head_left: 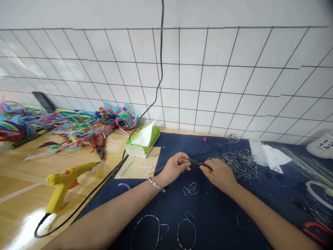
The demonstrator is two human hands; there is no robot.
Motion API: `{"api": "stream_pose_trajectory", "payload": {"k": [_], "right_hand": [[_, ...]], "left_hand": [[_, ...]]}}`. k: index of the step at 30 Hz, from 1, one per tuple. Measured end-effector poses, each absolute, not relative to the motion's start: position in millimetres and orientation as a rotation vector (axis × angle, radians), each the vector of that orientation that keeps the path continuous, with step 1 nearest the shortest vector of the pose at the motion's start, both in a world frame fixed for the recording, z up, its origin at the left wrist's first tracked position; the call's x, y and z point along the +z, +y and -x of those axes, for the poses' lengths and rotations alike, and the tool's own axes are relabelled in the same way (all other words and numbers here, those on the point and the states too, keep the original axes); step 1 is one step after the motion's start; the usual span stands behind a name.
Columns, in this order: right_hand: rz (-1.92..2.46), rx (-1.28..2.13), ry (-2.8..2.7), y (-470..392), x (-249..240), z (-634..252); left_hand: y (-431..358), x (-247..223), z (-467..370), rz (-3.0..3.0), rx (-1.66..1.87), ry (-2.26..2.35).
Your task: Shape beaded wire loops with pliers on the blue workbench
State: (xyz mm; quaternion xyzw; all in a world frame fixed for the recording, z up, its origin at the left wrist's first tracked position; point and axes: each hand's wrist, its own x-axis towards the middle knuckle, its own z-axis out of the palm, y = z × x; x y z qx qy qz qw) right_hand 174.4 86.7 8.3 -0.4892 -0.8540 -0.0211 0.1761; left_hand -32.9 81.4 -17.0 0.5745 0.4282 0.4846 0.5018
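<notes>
Over a dark blue cloth (pixel 208 215), my left hand (pixel 174 167) pinches a thin piece of silver wire (pixel 186 160) at its fingertips; a silver bangle sits on that wrist. My right hand (pixel 220 173) grips small pliers (pixel 200 163) with a yellow and black handle, whose tip points left and meets the wire at my left fingers. A bent wire scrap (pixel 190 188) lies on the cloth just below both hands. Two beaded wire loops (pixel 186 231) lie nearer to me.
A tangled heap of silver wire (pixel 238 163) lies right of my hands. A green tissue pack (pixel 142 140), a yellow glue gun (pixel 63 182) with a black cord, and colourful pipe cleaners (pixel 65 125) are on the wooden table at left. Red-handled pliers (pixel 316 231) lie at lower right.
</notes>
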Motion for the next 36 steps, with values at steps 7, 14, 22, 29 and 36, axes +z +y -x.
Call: {"api": "stream_pose_trajectory", "payload": {"k": [7,14,22,29,36], "right_hand": [[1.331,-0.088,-2.460,88.5,8.4,-176.4],[1.301,-0.153,-2.479,90.4,7.4,-178.4],[1.271,-0.182,-2.489,90.0,6.4,-178.4],[1.281,-0.208,-2.501,89.7,7.2,-178.5],[1.273,-0.253,-2.516,87.9,11.4,-179.1]], "left_hand": [[81.9,-17.0,32.4,-1.404,1.146,1.039],[81.3,-18.2,32.3,-1.429,1.150,1.039],[80.8,-18.6,32.2,-1.446,1.144,1.050],[80.0,-17.7,32.0,-1.463,1.144,1.062],[78.9,-13.0,32.0,-1.476,1.129,1.044]]}}
